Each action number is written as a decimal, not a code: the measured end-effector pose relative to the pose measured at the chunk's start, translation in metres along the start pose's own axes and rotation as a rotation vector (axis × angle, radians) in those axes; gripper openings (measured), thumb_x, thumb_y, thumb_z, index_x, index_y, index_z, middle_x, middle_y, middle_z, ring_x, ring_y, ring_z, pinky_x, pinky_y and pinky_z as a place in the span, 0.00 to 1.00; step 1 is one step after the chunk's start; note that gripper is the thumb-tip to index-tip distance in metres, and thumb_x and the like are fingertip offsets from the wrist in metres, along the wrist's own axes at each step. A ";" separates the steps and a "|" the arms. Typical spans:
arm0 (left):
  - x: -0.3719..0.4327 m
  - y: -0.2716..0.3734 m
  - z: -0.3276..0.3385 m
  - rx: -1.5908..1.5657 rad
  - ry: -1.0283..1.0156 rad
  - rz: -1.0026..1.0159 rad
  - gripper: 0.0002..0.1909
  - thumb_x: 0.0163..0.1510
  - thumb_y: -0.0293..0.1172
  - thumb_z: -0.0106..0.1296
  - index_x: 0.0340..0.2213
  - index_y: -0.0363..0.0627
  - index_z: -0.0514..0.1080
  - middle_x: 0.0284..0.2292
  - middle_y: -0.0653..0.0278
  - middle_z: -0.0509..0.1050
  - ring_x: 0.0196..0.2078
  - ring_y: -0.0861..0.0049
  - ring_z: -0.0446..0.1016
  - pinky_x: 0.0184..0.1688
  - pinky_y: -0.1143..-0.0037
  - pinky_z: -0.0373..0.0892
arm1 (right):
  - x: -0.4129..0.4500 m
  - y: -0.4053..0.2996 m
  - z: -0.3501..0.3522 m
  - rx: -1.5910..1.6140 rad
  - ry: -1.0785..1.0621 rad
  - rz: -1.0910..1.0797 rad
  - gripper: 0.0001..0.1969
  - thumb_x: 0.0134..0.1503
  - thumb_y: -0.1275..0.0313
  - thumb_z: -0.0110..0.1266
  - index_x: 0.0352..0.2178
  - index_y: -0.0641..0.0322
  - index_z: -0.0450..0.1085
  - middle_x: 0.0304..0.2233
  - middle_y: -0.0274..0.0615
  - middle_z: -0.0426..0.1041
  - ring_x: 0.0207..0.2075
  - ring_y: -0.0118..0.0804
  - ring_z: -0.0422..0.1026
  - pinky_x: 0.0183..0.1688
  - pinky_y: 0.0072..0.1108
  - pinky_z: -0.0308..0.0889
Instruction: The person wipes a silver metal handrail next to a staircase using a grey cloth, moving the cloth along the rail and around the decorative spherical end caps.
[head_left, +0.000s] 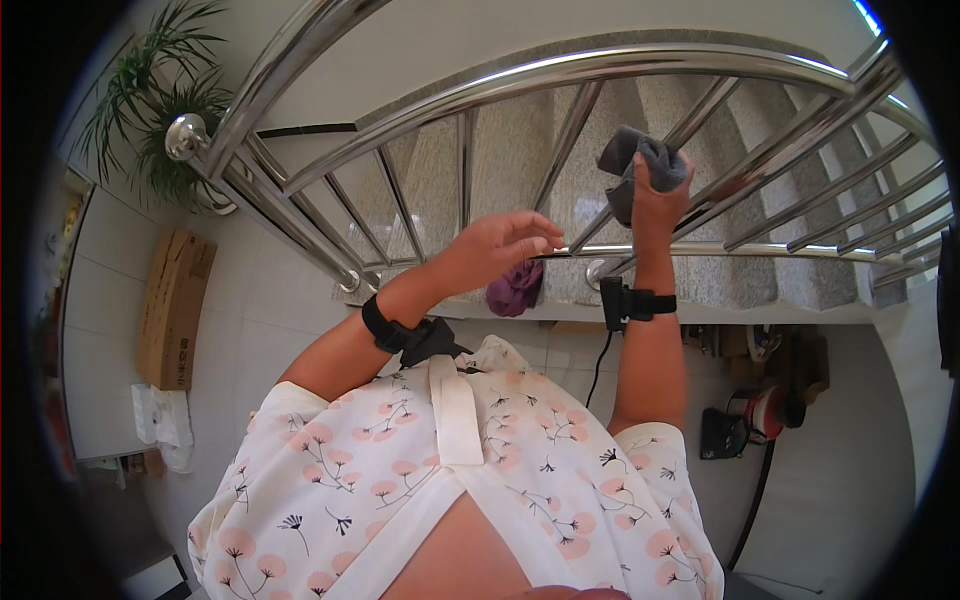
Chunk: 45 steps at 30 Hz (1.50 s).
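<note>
My right hand (658, 199) grips a grey cloth (628, 161), which is bunched against a slanting steel baluster (697, 112) of the stair railing; whether the cloth goes fully round it is hidden. My left hand (504, 244) is empty, its fingers loosely curved near the lower rail (705, 250); I cannot tell if it touches the metal. Just below it, a crumpled purple cloth (516, 288) sits at the edge of a granite step. The polished handrail (600, 58) curves above both hands. Each wrist wears a black strap with a device.
Granite stairs (495, 157) lie behind the balusters. To the left are a newel post with a ball cap (186, 136), a spiky-leaved plant (184, 97) and a long cardboard box (174, 307). A black cable (600, 367) hangs by my right wrist. Assorted items, including a black bag (721, 435), sit under the stairs.
</note>
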<state>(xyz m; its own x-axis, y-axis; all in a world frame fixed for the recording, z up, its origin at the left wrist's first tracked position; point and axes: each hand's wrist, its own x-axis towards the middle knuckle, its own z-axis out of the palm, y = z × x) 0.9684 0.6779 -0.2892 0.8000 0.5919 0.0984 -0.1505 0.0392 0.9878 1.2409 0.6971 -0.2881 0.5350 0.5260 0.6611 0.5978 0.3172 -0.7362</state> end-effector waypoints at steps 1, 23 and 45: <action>0.000 0.003 0.001 0.026 0.001 0.003 0.18 0.66 0.34 0.47 0.52 0.37 0.68 0.48 0.59 0.75 0.53 0.76 0.72 0.57 0.76 0.67 | -0.007 0.005 0.001 -0.002 0.002 0.004 0.26 0.52 0.65 0.67 0.48 0.62 0.64 0.44 0.47 0.73 0.45 0.39 0.74 0.46 0.28 0.68; -0.020 -0.007 -0.011 0.015 0.022 -0.103 0.14 0.65 0.29 0.46 0.49 0.36 0.70 0.45 0.59 0.77 0.49 0.78 0.74 0.54 0.77 0.69 | 0.073 -0.052 -0.013 0.012 -0.048 -0.050 0.29 0.49 0.62 0.70 0.48 0.65 0.66 0.40 0.40 0.73 0.38 0.29 0.73 0.42 0.20 0.70; -0.010 0.000 -0.026 0.129 0.021 -0.092 0.16 0.66 0.33 0.46 0.49 0.34 0.70 0.45 0.57 0.76 0.50 0.72 0.75 0.55 0.73 0.70 | -0.119 0.148 0.019 0.170 -0.342 0.471 0.31 0.50 0.67 0.70 0.51 0.59 0.61 0.44 0.45 0.70 0.47 0.40 0.73 0.45 0.32 0.73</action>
<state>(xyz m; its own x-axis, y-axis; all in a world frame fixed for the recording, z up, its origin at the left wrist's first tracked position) 0.9456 0.6925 -0.2933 0.7945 0.6073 0.0058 -0.0004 -0.0090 1.0000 1.2546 0.6961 -0.4783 0.4797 0.8554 0.1952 0.2246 0.0953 -0.9698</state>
